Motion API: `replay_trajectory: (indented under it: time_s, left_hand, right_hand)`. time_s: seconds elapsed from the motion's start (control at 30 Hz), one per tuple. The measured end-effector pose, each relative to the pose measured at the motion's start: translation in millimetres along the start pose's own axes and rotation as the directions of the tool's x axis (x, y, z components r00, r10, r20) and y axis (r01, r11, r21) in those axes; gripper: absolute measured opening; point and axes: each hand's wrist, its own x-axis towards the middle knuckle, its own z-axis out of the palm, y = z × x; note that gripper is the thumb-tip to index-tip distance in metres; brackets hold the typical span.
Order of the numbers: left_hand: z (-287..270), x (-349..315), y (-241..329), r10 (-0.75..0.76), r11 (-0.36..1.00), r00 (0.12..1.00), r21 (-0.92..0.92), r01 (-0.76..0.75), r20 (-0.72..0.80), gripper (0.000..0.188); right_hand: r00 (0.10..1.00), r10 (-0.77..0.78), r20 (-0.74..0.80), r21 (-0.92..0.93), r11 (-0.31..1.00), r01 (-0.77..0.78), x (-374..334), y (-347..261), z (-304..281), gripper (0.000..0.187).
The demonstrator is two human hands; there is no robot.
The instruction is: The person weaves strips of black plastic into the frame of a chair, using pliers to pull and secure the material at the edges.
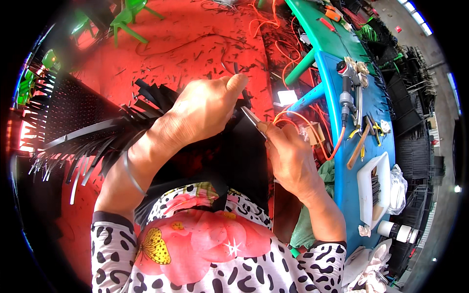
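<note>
left hand (210, 105) clenched, can't tell on what | right hand (292, 154) gripping slim silver-bladed metal tool (250, 115) | long flat black plastic-looking strips (88, 131) fanned left of left hand | probably midway: offcuts (198, 54) everywhere, loads untrimmed lol

strips (151, 97) black, catching pale glints. woven panel (88, 102) black, finely dotted. metal tool (251, 117) silver-grey. floor (185, 49) bright red, flecked with black. shirt (234, 276) white with irregular black blotches; cuffs (112, 218) plain black; printed flower (195, 234) pink, printed butterfly (156, 245) yellow with black spots. chairs (122, 18) bright green. one table (312, 29) green, other table (347, 188) blue. hose (339, 144) orange. tray (365, 198) white. cloth (304, 229) dull green. screwdriver (326, 23) red. long handle (359, 146) brown. pliers (377, 133) yellow and black. cylinder (386, 227) white, black-banded. stacked pieces (415, 141) near black; ground beyond (391, 24) grey.
</note>
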Motion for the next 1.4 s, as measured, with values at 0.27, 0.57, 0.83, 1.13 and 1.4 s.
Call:
replay_trajectory:
  time_s: [0.27, 0.57, 0.83, 1.13, 1.4]
  left_hand:
    - [4, 0, -6, 0.0, 0.998, 0.998, -0.063, -0.003, -0.058, 0.03]
    - [-9, -5, -1, 0.024, 0.997, 0.998, -0.075, -0.02, 0.054, 0.019]
    - [-19, 4, 10, 0.093, 0.982, 0.984, 0.152, -0.116, 0.149, 0.038]
    - [-16, 7, 4, 0.092, 0.995, 0.989, 0.032, -0.096, 0.114, 0.033]
    - [-14, 6, 2, 0.07, 0.995, 0.981, 0.06, -0.082, 0.184, 0.02]
  right_hand:
    - [0.993, -0.039, 0.11, -0.065, 0.997, 0.047, 2, -2, -7, 0.041]
    - [0.999, -0.004, 0.054, 0.316, 0.949, -0.014, 1, 7, -2, 0.041]
    - [0.908, 0.188, 0.374, 0.379, 0.863, -0.334, 12, 7, -16, 0.036]
    - [0.992, -0.036, 0.125, 0.037, 0.999, 0.032, 1, 4, 3, 0.036]
    - [0.998, -0.041, 0.04, 0.142, 0.989, 0.035, -6, 2, 18, 0.04]
